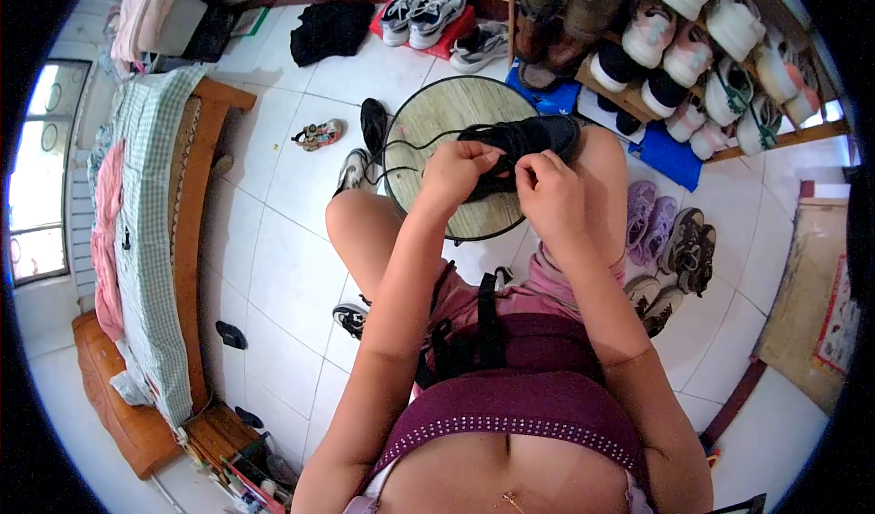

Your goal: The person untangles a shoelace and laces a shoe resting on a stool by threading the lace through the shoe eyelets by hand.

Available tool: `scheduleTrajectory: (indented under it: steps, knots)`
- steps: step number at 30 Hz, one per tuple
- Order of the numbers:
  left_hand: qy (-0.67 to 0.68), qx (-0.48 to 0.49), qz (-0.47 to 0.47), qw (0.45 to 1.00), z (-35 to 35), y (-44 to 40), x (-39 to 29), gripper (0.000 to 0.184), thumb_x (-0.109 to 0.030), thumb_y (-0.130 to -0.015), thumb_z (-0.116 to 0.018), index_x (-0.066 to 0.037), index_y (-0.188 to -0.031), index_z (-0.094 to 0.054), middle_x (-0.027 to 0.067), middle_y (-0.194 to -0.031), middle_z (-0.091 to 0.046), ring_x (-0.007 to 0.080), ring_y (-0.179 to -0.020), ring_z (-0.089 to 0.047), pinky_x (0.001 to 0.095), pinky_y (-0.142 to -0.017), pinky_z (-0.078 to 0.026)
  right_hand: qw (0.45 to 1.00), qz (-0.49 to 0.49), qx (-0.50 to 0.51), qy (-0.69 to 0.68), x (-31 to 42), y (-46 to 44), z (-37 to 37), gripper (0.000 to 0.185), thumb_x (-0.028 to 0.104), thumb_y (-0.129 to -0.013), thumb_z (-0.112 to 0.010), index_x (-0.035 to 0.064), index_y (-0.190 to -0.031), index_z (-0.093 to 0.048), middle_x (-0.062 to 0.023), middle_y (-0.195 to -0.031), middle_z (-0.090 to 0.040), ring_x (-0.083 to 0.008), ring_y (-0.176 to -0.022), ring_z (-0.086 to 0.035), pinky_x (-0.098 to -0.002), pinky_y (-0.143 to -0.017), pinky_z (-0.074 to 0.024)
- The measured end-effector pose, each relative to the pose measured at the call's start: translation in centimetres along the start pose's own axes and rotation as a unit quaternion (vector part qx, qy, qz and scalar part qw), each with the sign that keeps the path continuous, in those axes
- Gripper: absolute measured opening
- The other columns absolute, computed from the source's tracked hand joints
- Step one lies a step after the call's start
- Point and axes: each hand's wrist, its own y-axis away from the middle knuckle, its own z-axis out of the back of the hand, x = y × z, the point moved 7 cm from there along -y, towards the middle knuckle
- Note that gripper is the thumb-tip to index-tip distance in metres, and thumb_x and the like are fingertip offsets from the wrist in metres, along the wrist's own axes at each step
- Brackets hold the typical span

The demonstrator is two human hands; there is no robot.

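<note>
A black lace-up shoe (538, 137) lies on its side or tilted on a round wood-topped stool (424, 108) between my knees, its toe pointing right. Its long black shoelace (412, 142) trails in loops over the stool's left side. My left hand (461, 169) is closed in a pinch at the shoe's lacing. Close beside it, my right hand (550, 188) pinches at the same lacing, fingertips turned toward the left ones. The bit of lace between the fingertips is mostly hidden by my fingers and dark against the shoe.
A shoe rack (670, 54) with several pairs stands at the upper right. Grey-white sneakers (424, 15) sit on a red box at the back. Purple shoes (649, 222) are right of my knee, a child's sandal (319, 135) on the left floor. A cloth-covered wooden bench (150, 241) runs along the left.
</note>
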Motion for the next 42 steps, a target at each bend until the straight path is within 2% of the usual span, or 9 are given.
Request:
scheduleTrajectory:
  steps: [3, 6, 16, 25, 31, 34, 36, 38, 42]
  knots:
    - [-0.05, -0.015, 0.009, 0.999, 0.2, -0.2, 0.2, 0.022, -0.023, -0.085, -0.062, -0.01, -0.099, -0.073, 0.003, -0.079, -0.071, 0.0101, -0.072, -0.062, 0.0264, -0.069, -0.047, 1.0, -0.013, 0.01, -0.015, -0.1, 0.2, -0.2, 0.005, 0.012, -0.081, -0.062, 0.0075, -0.08, -0.061, -0.0106, -0.08, -0.062, -0.034, -0.07, -0.062, -0.0431, -0.061, -0.0502]
    - [-0.085, -0.015, 0.02, 0.996, 0.1, 0.2, -0.3, 0.021, -0.015, -0.088, -0.061, 0.001, -0.1, -0.069, 0.0039, -0.088, -0.067, 0.0105, -0.08, -0.057, 0.024, -0.075, -0.046, 0.999, -0.022, 0.013, -0.038, -0.2, 0.4, -0.5, 0.005, 0.013, -0.081, -0.063, 0.0076, -0.081, -0.063, -0.0103, -0.081, -0.064, -0.0335, -0.071, -0.062, -0.042, -0.062, -0.0505]
    - [-0.082, 0.001, -0.008, 0.997, 0.0, -0.2, 0.4, 0.021, -0.02, -0.087, -0.06, -0.006, -0.098, -0.072, 0.0053, -0.083, -0.068, 0.0137, -0.076, -0.06, 0.0272, -0.073, -0.047, 0.993, -0.047, -0.014, -0.112, -1.9, 1.0, -0.7, 0.01, 0.001, -0.074, -0.07, 0.0005, -0.082, -0.064, -0.0103, -0.079, -0.062, -0.0242, -0.071, -0.062, -0.0301, -0.064, -0.048]
    - [-0.227, 0.006, -0.028, 0.974, -0.5, 0.1, -1.7, 0.02, -0.025, -0.083, -0.065, -0.011, -0.095, -0.072, 0.0088, -0.078, -0.07, 0.0178, -0.07, -0.064, 0.0313, -0.068, -0.049, 0.985, -0.1, 0.034, -0.138, -3.4, 0.7, -1.8, 0.009, 0.009, -0.075, -0.071, 0.0033, -0.079, -0.064, -0.01, -0.082, -0.06, -0.0293, -0.071, -0.06, -0.035, -0.064, -0.0483]
    - [-0.312, -0.105, -0.073, 0.941, -0.9, 2.2, -3.5, 0.016, -0.024, -0.083, -0.065, -0.009, -0.089, -0.07, 0.0114, -0.077, -0.068, 0.0242, -0.068, -0.065, 0.0345, -0.065, -0.049, 0.997, 0.055, -0.058, 0.016, -2.2, -3.2, 3.9, 0.013, 0.017, -0.08, -0.066, 0.0091, -0.09, -0.068, -0.0034, -0.094, -0.067, -0.027, -0.081, -0.062, -0.0366, -0.073, -0.0494]
    - [-0.254, -0.19, -0.161, 0.934, -0.8, 3.9, -3.8, 0.01, -0.012, -0.087, -0.06, -0.002, -0.088, -0.061, 0.0121, -0.081, -0.068, 0.0237, -0.071, -0.065, 0.0332, -0.067, -0.049, 0.997, 0.078, 0.02, 0.017, -6.2, -3.7, -0.1, 0.019, 0.017, -0.084, -0.061, 0.0136, -0.101, -0.068, -0.0003, -0.113, -0.063, -0.0253, -0.105, -0.056, -0.04, -0.085, -0.0447]
    - [-0.085, -0.192, -0.259, 0.943, -0.6, 4.9, -4.0, 0.01, -0.008, -0.092, -0.053, 0.0, -0.088, -0.057, 0.0116, -0.087, -0.07, 0.0215, -0.075, -0.067, 0.0303, -0.068, -0.051, 0.984, 0.093, 0.007, 0.153, -5.5, -3.0, -0.8, 0.025, 0.016, -0.084, -0.061, 0.0168, -0.108, -0.066, 0.0011, -0.119, -0.059, -0.0244, -0.112, -0.05, -0.0427, -0.09, -0.0389]
    - [0.124, -0.135, -0.239, 0.953, 0.5, 4.6, -1.6, 0.012, -0.01, -0.098, -0.045, 0.001, -0.095, -0.05, 0.017, -0.101, -0.067, 0.0223, -0.084, -0.065, 0.0315, -0.076, -0.052, 0.985, 0.096, 0.003, 0.145, -5.3, -2.8, -0.8, 0.029, 0.016, -0.084, -0.06, 0.0197, -0.113, -0.064, 0.0008, -0.115, -0.058, -0.0237, -0.109, -0.051, -0.0422, -0.088, -0.037]
    - [0.289, -0.263, -0.17, 0.905, 5.5, 8.6, -1.2, 0.015, -0.015, -0.098, -0.046, -0.002, -0.092, -0.05, 0.0155, -0.093, -0.065, 0.0234, -0.08, -0.065, 0.0339, -0.075, -0.053, 0.983, 0.102, 0.009, 0.149, -5.4, -2.7, -0.7, 0.032, 0.01, -0.084, -0.058, 0.0191, -0.115, -0.064, -0.0019, -0.105, -0.059, -0.0242, -0.095, -0.053, -0.0393, -0.084, -0.0359]
